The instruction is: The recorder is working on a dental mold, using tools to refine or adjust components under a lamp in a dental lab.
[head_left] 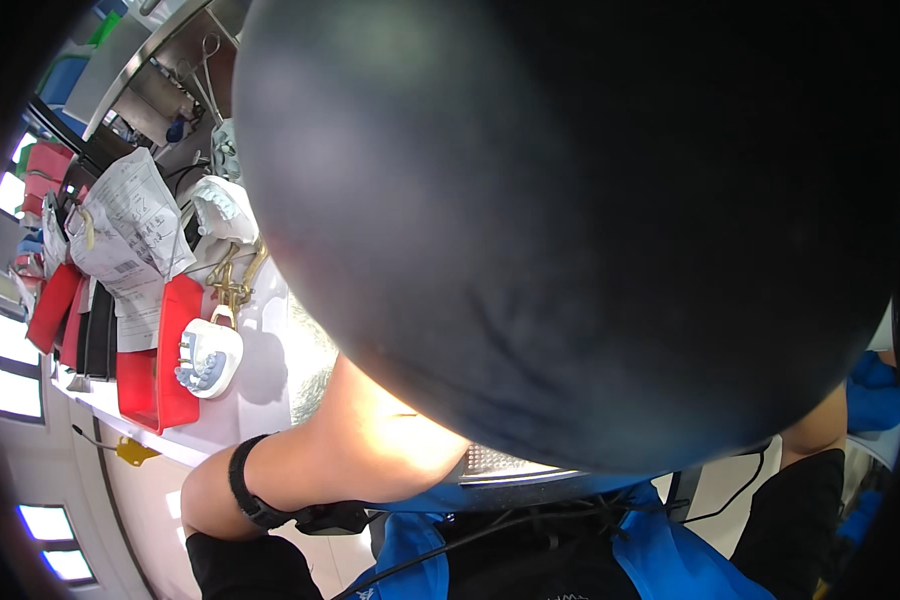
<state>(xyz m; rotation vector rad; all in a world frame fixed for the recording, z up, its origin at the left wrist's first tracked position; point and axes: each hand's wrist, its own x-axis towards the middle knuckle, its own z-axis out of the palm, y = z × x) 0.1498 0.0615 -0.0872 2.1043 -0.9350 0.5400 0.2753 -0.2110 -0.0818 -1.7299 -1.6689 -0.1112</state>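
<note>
A big dark rounded shape [570, 240], close and blurred, covers most of the head view. Behind its lower left edge my left hand [395, 440] goes out of sight, its fingers hidden; a black strap circles that arm. Of my right arm only the forearm [816, 428] shows at the lower right; the hand is covered. Left of my left hand, on the white table, lies a plaster dental cast [228, 350] with blue-grey teeth. A brass articulator [232, 285] joins it to a second white cast [225, 210]. Whatever lies between my hands is hidden.
A red tray [175, 400] stands beside the casts, printed papers [135, 215] rising from it. More red and black trays [95, 335] are lined up further left. Scissor-like metal forceps [206, 85] are at the back. A perforated metal surface [500, 461] shows near my body.
</note>
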